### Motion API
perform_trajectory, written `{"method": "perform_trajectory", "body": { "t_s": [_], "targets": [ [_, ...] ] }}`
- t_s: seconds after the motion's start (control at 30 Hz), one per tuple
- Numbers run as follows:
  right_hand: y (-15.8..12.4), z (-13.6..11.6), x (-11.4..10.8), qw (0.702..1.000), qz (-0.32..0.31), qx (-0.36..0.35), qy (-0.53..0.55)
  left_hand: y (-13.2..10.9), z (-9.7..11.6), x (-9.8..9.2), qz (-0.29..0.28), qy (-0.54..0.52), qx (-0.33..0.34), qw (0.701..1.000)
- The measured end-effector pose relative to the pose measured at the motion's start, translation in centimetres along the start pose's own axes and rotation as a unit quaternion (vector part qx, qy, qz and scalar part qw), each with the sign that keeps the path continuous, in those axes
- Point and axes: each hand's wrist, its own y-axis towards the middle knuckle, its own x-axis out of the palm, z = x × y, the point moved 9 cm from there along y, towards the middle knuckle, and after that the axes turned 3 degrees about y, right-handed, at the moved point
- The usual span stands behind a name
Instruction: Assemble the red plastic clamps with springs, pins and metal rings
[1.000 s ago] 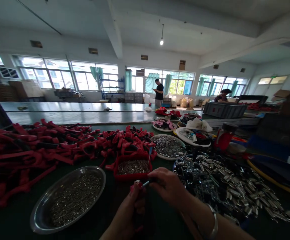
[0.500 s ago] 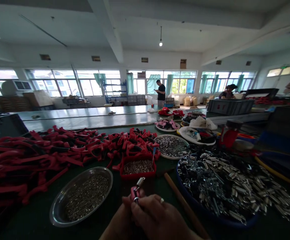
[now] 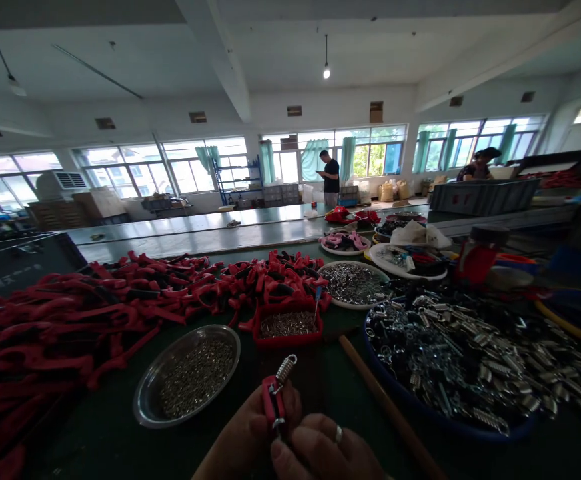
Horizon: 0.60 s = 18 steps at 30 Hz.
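Note:
My left hand (image 3: 240, 430) is closed around a red plastic handle (image 3: 271, 400), held upright at the bottom centre. From its upper end a metal coil spring (image 3: 286, 368) sticks out, tilted to the right. Small metal bits show along the handle's dark slot, with a shiny piece (image 3: 279, 422) at the lower end. My right hand (image 3: 320, 447), with a ring on one finger, is closed just below and right of that end. Its thumb and fingertips pinch close to the shiny piece; what sits between them is too hidden to name.
Red handles (image 3: 135, 293) lie heaped at left. A steel bowl (image 3: 143, 407) and a red tray (image 3: 257, 333) hold small metal pins. Springs and hardware overfill a blue basin (image 3: 370, 347) at right, beside a wooden stick (image 3: 385, 400). Two people (image 3: 329, 177) are farther back.
My right hand has moved down and away from the handle's side, so more of the red handle shows. The camera view has shifted slightly; my left hand keeps its hold.

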Motion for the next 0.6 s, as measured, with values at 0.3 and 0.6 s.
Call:
{"method": "perform_trajectory", "body": {
  "t_s": [0.3,0.6],
  "targets": [
    [-0.8,5.0,0.3,0.974,-0.045,0.217,-0.036,0.3,-1.7,-1.1,0.139,0.039,-0.005,0.989],
    [-6.2,11.3,7.0,0.744,-0.259,0.54,0.295,2.4,-1.7,-0.8,0.224,0.028,-0.006,0.974]
  ]
}}
